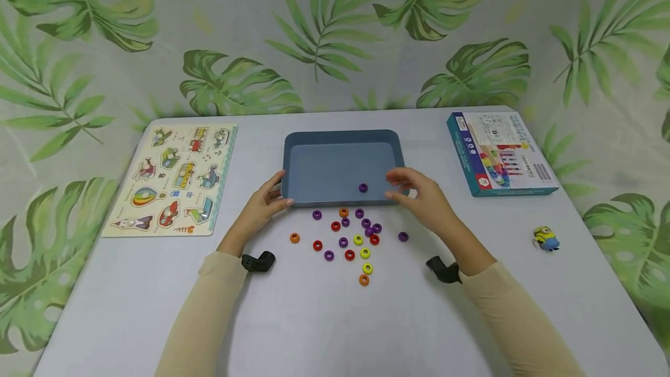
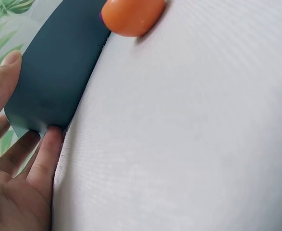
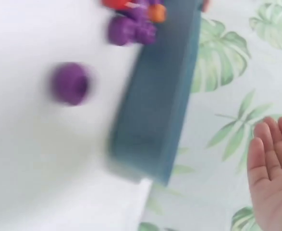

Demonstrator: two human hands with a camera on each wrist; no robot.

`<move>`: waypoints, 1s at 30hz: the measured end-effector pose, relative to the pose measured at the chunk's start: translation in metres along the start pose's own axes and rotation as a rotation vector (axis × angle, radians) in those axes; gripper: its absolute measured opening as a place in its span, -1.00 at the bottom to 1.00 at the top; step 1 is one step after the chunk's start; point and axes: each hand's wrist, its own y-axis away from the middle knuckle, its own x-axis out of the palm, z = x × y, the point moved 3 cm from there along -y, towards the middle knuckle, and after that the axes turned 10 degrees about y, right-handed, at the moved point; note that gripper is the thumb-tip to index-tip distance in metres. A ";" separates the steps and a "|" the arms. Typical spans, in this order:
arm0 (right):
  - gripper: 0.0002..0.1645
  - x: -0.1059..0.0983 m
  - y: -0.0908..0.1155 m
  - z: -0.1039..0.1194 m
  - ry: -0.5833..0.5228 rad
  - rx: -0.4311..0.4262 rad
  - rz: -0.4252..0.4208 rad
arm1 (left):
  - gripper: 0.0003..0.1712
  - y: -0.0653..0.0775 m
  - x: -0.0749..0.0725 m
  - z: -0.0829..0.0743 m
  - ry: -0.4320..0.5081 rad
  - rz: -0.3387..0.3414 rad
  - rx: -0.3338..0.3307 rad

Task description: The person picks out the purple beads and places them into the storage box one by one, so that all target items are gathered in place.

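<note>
A grey-blue tray (image 1: 342,176) lies on the table with one purple bead (image 1: 363,188) inside it. My left hand (image 1: 259,205) holds the tray's near left corner; in the left wrist view its thumb and fingertips (image 2: 54,132) touch the tray's wall (image 2: 59,72). Over the near right corner hovers my right hand (image 1: 419,194), fingers relaxed, nothing visible in it. The right wrist view, partly blurred, shows its palm and fingers (image 3: 275,163) apart from the tray's side (image 3: 155,106). In front of the tray lie several loose ring beads: purple, red, yellow (image 1: 365,253) and orange (image 1: 295,238).
A picture puzzle board (image 1: 173,179) lies at the left of the table. At the right are a flat printed box (image 1: 502,153) and a small yellow-and-blue figure (image 1: 546,239). Leaf-patterned cloth (image 1: 335,34) hangs behind the table.
</note>
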 end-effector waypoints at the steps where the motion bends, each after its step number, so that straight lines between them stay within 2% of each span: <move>1: -0.54 -0.001 0.007 -0.003 -0.005 0.004 -0.006 | -0.18 0.000 0.000 0.000 0.004 0.004 0.004; 8: -0.53 0.008 0.052 -0.035 -0.088 0.050 -0.038 | -0.18 0.000 0.001 -0.001 0.020 0.008 0.010; 13: -0.51 0.022 0.072 -0.055 -0.137 0.081 0.028 | -0.18 0.001 0.001 0.000 0.015 0.000 0.001; 17: -0.52 0.032 0.078 -0.065 -0.130 0.134 0.116 | -0.18 0.002 0.002 -0.003 0.029 0.001 -0.011; 20: -0.54 0.036 0.081 -0.069 -0.094 0.158 0.143 | -0.19 0.004 0.003 -0.010 0.047 0.002 -0.019; 25: -0.64 0.040 0.080 -0.067 -0.001 0.133 0.090 | -0.21 0.008 0.006 -0.022 0.041 0.007 -0.010; 30: -0.72 0.044 0.077 -0.061 0.092 0.116 0.046 | -0.21 0.009 0.007 -0.025 0.034 0.000 -0.010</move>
